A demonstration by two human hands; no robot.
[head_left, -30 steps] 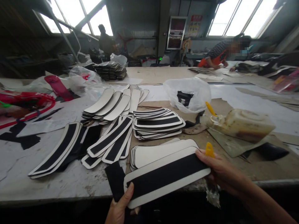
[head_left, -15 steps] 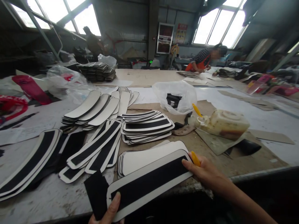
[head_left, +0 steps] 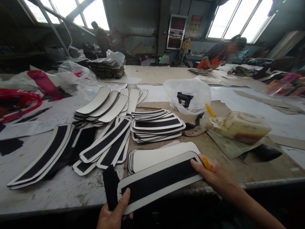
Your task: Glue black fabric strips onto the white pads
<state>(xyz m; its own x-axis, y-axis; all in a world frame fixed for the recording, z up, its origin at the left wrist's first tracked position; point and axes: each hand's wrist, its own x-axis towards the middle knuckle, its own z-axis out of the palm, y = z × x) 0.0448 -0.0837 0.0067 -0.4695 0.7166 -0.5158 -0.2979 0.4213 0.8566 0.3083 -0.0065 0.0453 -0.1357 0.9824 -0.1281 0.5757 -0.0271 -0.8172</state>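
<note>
Between my two hands is a long, slightly curved white panel (head_left: 164,192) with a black strip (head_left: 162,177) lying along its middle. My left hand (head_left: 116,210) grips the near left end, thumb on top. Loose black strips (head_left: 111,184) stick up from that same hand. At the far right end, my right hand (head_left: 213,173) pinches the panel with its thumb pressed on the strip's end. A yellow object (head_left: 206,163), perhaps a tool handle, shows between the right fingers; its rest is hidden. Just behind the panel lies a stack of plain white panels (head_left: 164,156).
Strip-covered panels lie in a stack (head_left: 157,125), a fan (head_left: 107,140) and a curved pile (head_left: 45,159). Plain panels (head_left: 95,103) are behind. A plastic bag (head_left: 190,95) and a stained plastic container (head_left: 247,125) stand right. A co-worker (head_left: 214,54) leans over the far table.
The view has shifted, so the table things appear farther right and slightly higher. Both hands keep their hold on the panel; the left thumb still presses near the strip's left end.
</note>
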